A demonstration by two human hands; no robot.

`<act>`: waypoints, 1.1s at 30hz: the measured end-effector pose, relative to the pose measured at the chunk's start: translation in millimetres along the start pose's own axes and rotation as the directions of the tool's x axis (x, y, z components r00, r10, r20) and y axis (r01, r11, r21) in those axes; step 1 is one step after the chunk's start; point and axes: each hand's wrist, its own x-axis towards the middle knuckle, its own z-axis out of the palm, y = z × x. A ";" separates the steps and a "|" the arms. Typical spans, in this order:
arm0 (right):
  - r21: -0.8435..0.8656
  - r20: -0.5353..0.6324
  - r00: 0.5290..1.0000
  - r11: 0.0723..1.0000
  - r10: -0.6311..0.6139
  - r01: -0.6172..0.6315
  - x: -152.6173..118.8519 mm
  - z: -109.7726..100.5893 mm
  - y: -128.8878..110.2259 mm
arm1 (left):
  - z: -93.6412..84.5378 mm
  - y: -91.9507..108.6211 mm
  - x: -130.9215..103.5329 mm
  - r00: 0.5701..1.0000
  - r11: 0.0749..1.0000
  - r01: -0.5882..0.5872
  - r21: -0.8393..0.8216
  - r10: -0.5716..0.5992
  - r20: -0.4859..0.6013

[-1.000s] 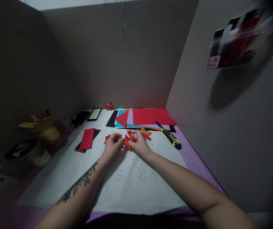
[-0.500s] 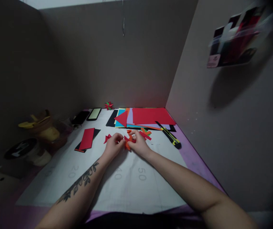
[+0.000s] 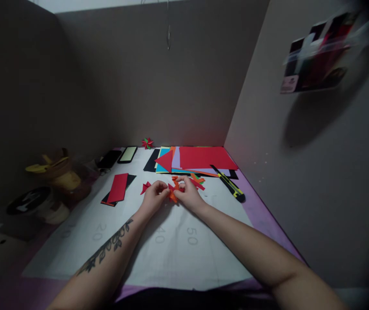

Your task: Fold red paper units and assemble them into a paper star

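Observation:
Between my hands is a folded red and orange paper piece [image 3: 173,196], partly covered by the fingers. My left hand [image 3: 154,196] pinches its left side with thumb and forefinger. My right hand [image 3: 189,196] grips it from the right, its fingers curled over the far edge. A small red folded paper piece [image 3: 146,187] lies just past my left hand. Beyond my right hand are orange, green and red folded paper pieces [image 3: 199,180], partly hidden. A finished-looking red and green paper star [image 3: 147,143] sits at the back edge.
Coloured paper sheets [image 3: 206,158] are stacked at the back, with a yellow and black utility knife [image 3: 232,187] beside them. Red and black paper rectangles [image 3: 118,188] lie left. Two phones [image 3: 128,154] rest back left, near a lidded tub [image 3: 38,204]. Walls stand behind and to the right.
My hands keep their hold on the folded paper piece with almost no movement. The whole view has shifted very slightly.

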 end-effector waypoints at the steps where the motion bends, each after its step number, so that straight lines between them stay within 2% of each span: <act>1: -0.008 -0.006 1.000 1.000 -0.009 0.009 -0.3 0.0 -1.0 | -0.7 -0.1 -0.1 1.000 1.000 -0.019 0.002 0.019 0.009; 4: -0.027 -0.021 0.999 0.999 -0.031 0.030 -1.0 0.2 -2.8 | -4.0 0.8 -0.6 0.990 0.987 -0.138 0.077 0.137 0.019; 7: -0.034 -0.016 0.999 0.998 -0.051 0.051 -1.9 0.8 -3.9 | -7.9 3.1 -1.7 0.956 0.934 -0.292 0.204 0.283 0.072; 10: -0.042 -0.014 0.999 0.998 -0.042 0.042 -2.6 1.3 -4.9 | -9.8 4.6 -2.8 0.928 0.885 -0.372 0.279 0.350 0.126; 22: -0.079 -0.038 0.998 0.996 -0.049 0.046 -1.2 0.3 -2.9 | -12.2 3.4 -5.2 0.893 0.805 -0.450 0.388 0.401 0.203; 33: 0.012 -0.076 0.997 1.000 0.002 -0.001 0.4 -0.1 -3.1 | -15.4 -0.3 -2.9 0.899 0.825 -0.437 0.358 0.397 0.183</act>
